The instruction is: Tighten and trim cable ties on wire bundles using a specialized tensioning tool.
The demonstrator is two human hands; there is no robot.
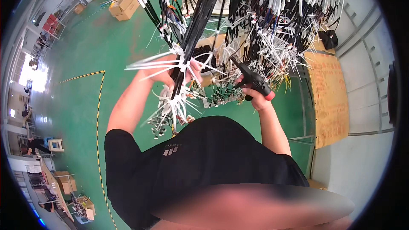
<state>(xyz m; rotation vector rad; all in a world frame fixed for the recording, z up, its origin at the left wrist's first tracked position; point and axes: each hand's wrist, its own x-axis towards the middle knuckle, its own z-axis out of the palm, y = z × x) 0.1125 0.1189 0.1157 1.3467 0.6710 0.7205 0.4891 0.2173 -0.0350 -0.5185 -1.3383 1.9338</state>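
A hanging wire harness [197,25] of black sleeved cables runs down in front of me, ringed by white cable ties [184,65] whose long tails stick out in all directions. My left hand [159,73] is closed round this bundle at the ties; the tails partly hide its fingers. Below it dangle the harness's loose ends with small connectors [159,128]. In my right hand [257,99], to the right of the bundle, is a black pistol-shaped cable tie gun [252,79] with a red rear end. Its nose points up and left, apart from the held bundle.
Many more harnesses [277,21] hang close together at the upper right, bristling with tie tails. A wooden board [331,98] stands along the right wall. Cardboard boxes [127,6] sit on the green floor at the far left. Yellow-black tape [99,132] marks the floor.
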